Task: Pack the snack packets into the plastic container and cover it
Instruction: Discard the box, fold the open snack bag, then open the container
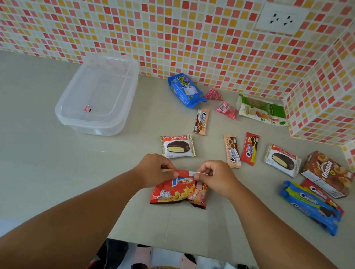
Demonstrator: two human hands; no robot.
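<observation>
Both hands, left hand [153, 169] and right hand [216, 176], pinch the red potato snack packet [177, 192] near centre, fingers hiding its top edge and name; lidded plastic container [98, 94] sits far left.

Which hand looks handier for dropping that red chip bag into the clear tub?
Probably the left hand: the plastic container sits on its side, while both hands pinch the potato snack bag.
</observation>
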